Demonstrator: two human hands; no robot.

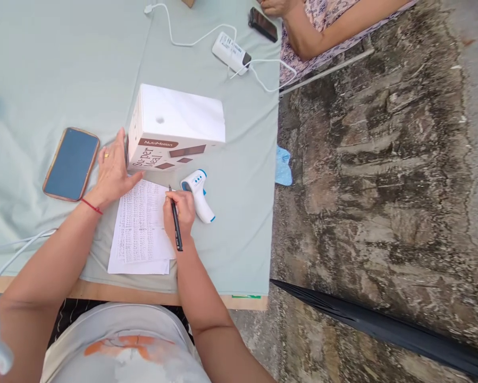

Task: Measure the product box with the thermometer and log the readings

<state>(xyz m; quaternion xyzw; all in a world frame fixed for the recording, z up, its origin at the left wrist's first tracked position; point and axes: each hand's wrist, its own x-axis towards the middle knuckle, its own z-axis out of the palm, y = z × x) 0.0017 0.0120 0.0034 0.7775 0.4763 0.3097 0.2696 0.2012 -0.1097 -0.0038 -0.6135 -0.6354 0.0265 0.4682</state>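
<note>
My right hand grips a black pen, resting at the right edge of the written sheets of paper. The sheets carry columns of small handwriting. My left hand, with a ring and a red wrist string, lies against the lower left side of a white box labelled "NutriMotion Super Meal". Its fingers are stretched out and the thumb points toward the top of the paper. Just right of my right hand lies a white and blue handheld thermometer.
A smartphone lies left of my left hand. Farther back are a white device with a cable and a dark phone near another person's arm. The table's right edge borders rough stone ground.
</note>
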